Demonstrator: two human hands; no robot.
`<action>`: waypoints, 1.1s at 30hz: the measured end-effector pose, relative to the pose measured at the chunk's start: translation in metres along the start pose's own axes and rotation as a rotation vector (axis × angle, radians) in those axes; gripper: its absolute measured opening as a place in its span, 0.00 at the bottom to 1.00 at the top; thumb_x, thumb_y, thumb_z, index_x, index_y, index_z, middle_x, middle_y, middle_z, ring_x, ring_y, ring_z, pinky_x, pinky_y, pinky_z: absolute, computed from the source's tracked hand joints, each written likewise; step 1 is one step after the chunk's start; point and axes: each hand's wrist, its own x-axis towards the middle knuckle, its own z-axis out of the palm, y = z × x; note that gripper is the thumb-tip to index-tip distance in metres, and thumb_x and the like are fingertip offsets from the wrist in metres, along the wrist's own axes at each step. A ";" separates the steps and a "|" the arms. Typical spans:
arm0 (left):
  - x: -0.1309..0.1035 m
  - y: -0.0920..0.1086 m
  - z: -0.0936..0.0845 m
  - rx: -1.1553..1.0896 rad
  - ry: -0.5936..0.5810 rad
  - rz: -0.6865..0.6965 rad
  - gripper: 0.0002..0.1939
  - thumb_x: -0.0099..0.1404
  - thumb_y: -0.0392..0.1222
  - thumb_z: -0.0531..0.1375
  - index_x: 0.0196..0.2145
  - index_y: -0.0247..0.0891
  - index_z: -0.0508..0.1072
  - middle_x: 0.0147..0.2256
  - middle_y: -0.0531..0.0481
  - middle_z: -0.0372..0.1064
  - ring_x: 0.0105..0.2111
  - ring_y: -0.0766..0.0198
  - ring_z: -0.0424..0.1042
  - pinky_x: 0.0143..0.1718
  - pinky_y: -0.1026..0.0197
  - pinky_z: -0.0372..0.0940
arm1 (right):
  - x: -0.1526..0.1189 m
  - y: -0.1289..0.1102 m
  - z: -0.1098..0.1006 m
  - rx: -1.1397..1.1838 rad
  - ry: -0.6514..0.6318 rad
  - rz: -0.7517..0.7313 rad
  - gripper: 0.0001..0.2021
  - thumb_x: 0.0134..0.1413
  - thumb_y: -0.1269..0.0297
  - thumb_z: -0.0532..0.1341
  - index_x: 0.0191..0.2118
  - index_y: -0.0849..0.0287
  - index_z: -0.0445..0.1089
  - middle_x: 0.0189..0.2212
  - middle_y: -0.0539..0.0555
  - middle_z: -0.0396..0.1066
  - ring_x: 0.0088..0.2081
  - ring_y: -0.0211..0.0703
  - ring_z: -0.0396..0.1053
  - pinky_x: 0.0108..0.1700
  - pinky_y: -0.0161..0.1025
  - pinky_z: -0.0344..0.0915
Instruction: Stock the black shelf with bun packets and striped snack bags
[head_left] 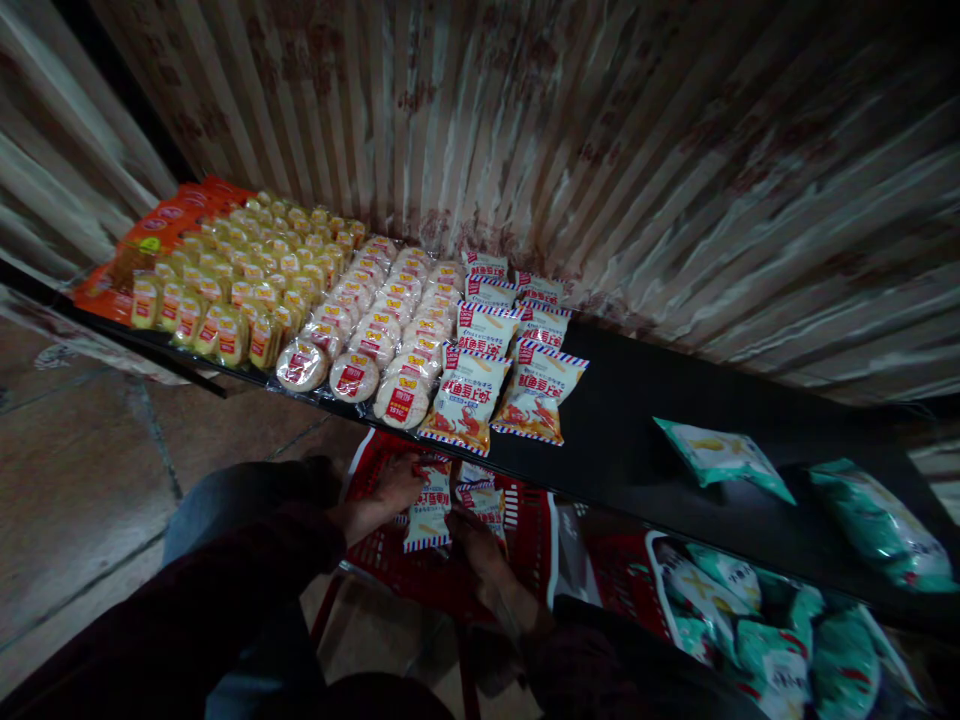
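My left hand (399, 486) is closed on the left edge of a white snack bag (430, 505) with striped ends, over a red basket (525, 520) below the shelf edge. At the bag's lower right is my right hand (480, 556), its fingers partly hidden; whether it grips anything is unclear. Another white snack bag (484, 507) lies beyond the right hand in the basket. On the black shelf (615, 450), matching white bags (465, 398) stand in two overlapping rows.
Round rice crackers (354, 377), yellow wrapped snacks (232, 335) and orange packs (161, 225) fill the shelf's left. Green bags (724, 455) lie at its right. A second red basket (637, 575) holds green bags below. A pleated curtain (480, 130) hangs behind.
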 end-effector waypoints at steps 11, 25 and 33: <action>-0.004 0.002 -0.024 -0.035 -0.041 0.060 0.14 0.64 0.44 0.57 0.47 0.41 0.73 0.47 0.47 0.75 0.49 0.57 0.71 0.49 0.62 0.62 | -0.008 -0.036 -0.010 -0.308 -0.061 -0.117 0.26 0.34 0.45 0.70 0.41 0.55 0.76 0.40 0.55 0.77 0.45 0.53 0.72 0.48 0.48 0.66; -0.002 -0.013 -0.034 -0.591 -0.350 0.109 0.22 0.51 0.57 0.65 0.34 0.34 0.74 0.29 0.52 0.71 0.30 0.65 0.68 0.33 0.63 0.60 | -0.014 -0.084 -0.023 -0.582 -0.321 -0.181 0.22 0.39 0.46 0.68 0.37 0.56 0.79 0.34 0.52 0.77 0.36 0.47 0.70 0.44 0.44 0.64; -0.011 -0.012 -0.040 -0.383 -0.615 0.153 0.29 0.47 0.57 0.69 0.44 0.40 0.76 0.40 0.50 0.73 0.39 0.62 0.70 0.35 0.65 0.62 | -0.025 -0.105 -0.029 -0.712 -0.442 -0.257 0.21 0.47 0.46 0.64 0.41 0.56 0.77 0.35 0.53 0.76 0.38 0.47 0.69 0.44 0.43 0.64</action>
